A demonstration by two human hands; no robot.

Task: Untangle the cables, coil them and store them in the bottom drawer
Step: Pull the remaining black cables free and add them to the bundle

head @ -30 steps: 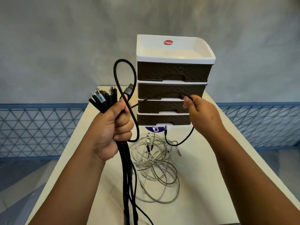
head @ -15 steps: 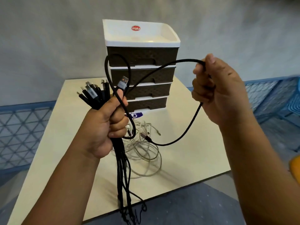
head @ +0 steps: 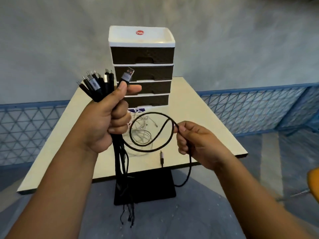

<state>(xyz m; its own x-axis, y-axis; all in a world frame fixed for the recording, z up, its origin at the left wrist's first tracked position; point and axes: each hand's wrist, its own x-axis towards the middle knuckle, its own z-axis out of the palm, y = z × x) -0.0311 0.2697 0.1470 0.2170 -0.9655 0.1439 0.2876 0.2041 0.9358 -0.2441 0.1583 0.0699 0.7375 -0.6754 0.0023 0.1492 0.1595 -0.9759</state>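
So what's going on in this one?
A person is sorting cables in front of a drawer unit whose drawers are all closed. The left hand grips a bundle of black cables; the right hand holds a loop of one black cable. White cables lie tangled on the table.

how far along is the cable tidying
Early on. Done: black cables gathered in the left hand. In hand: the right hand loops one black cable. Left: white cables lie tangled on the table; bottom drawer shut.
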